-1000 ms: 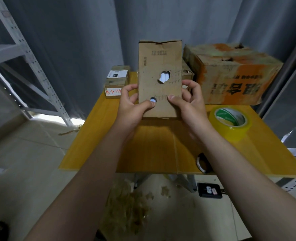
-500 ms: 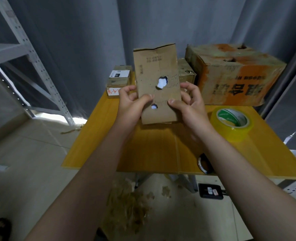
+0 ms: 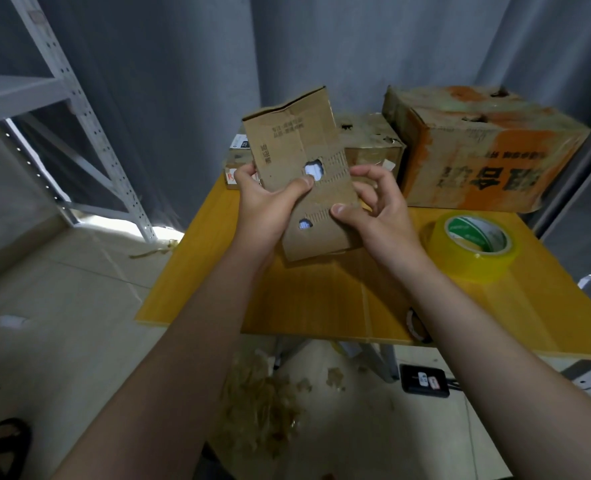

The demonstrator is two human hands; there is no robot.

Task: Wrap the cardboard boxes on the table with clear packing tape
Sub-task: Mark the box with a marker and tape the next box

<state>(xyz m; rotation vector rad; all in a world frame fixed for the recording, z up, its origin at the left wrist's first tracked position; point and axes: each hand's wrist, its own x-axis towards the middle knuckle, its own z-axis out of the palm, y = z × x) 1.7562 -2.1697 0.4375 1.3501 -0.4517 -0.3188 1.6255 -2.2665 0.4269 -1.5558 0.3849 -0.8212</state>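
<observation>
Gripping a small cardboard box (image 3: 297, 147) from both sides, the person holds it over the far half of the yellow table (image 3: 322, 306), with its top tilted to the left. Whether its lower end touches the tabletop cannot be told. The left hand (image 3: 266, 209) has its thumb pressed on the front face beside the upper of two ragged holes, and its fingers are curled round the left edge. The right hand (image 3: 379, 216) pinches the right edge, thumb flat on the front and fingers bent behind. Dark printed lines near the top of the box appear upside down and are too blurred to read.

A roll of clear yellowish packing tape (image 3: 474, 251) lies flat on the table to the right, well apart from the box. Its core is printed green and white, and the wording is illegible. Behind it stands a large worn carton (image 3: 477, 150) with bold dark characters, upside down, on an orange band. A medium brown box (image 3: 373, 143) sits just beside that carton. Stacked small boxes (image 3: 237, 161) at the far left show a white label and red handwriting, neither legible.

A grey metal rack (image 3: 79, 109) stands to the left, and tape scraps (image 3: 263, 403) litter the floor near a black device (image 3: 424, 380)
</observation>
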